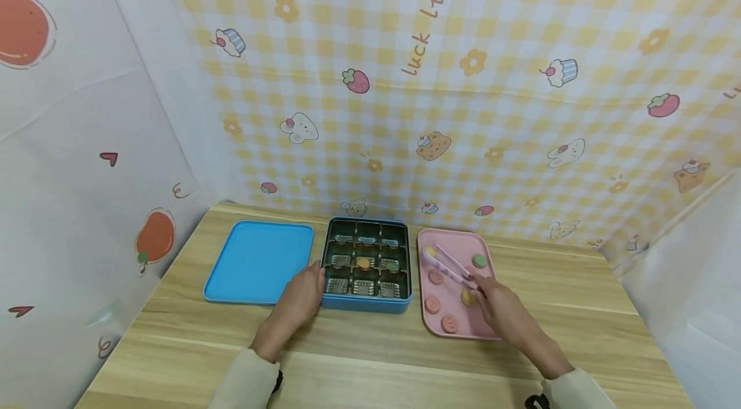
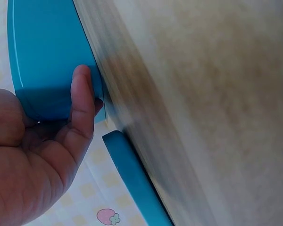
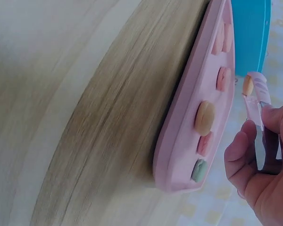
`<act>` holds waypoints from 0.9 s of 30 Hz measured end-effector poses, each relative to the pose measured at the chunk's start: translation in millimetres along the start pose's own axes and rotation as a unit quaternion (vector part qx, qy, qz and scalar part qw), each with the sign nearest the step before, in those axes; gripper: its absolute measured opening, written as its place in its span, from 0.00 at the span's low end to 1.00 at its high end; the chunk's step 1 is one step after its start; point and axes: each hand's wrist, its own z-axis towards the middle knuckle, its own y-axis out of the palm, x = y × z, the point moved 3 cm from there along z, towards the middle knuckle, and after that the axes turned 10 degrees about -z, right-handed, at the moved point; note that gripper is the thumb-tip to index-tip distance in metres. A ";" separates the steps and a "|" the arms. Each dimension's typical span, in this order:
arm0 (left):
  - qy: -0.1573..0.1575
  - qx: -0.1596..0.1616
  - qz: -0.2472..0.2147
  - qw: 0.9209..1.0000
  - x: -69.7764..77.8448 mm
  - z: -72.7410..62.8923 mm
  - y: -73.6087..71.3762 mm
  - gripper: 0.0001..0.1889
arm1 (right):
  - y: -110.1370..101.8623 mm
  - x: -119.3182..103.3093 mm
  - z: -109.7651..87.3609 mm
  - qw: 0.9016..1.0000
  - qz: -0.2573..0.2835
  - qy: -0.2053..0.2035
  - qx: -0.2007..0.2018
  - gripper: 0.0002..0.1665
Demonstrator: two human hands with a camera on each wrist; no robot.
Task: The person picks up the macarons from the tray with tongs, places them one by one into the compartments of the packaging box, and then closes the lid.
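My right hand (image 1: pixel 506 312) holds a pair of tongs (image 1: pixel 454 269) over the pink tray (image 1: pixel 485 327). Between the tong tips in the right wrist view is a yellow macaron (image 3: pixel 247 85). Several pink macarons (image 1: pixel 449 323), a green macaron (image 1: pixel 479 260) and another yellow macaron (image 3: pixel 205 117) lie on the tray. My left hand (image 1: pixel 301 293) grips the left front corner of a blue box (image 1: pixel 366 303), one finger lying along its side in the left wrist view. Inside its dark divided insert, an orange-yellow macaron (image 1: pixel 363 262) sits in the centre compartment and a greenish one (image 1: pixel 392 265) right of it.
A flat blue lid (image 1: pixel 260 261) lies left of the box, close to my left wrist. Wooden tabletop (image 1: pixel 370 357) extends in front of box and tray. Behind stands a yellow checked cloth (image 1: pixel 382 119), with white printed cloth (image 1: pixel 87 107) on the left.
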 end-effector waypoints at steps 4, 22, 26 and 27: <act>0.002 0.002 -0.003 1.000 -0.7 0.8 0.3 0.17 | -2.6 -6.2 0.9 1.000 0.014 -0.009 0.017 0.21; 0.001 -0.009 -0.002 1.000 -1.8 0.7 -0.1 0.21 | -10.4 -28.2 -5.7 0.997 0.032 -0.066 0.030 0.19; -0.001 -0.006 -0.002 1.000 -2.0 1.4 0.5 0.19 | -9.6 -29.7 -7.3 0.996 0.023 -0.077 0.038 0.18; 0.000 -0.004 -0.003 1.000 -2.0 1.7 0.7 0.19 | -9.6 -30.1 -7.5 0.996 0.023 -0.081 0.041 0.18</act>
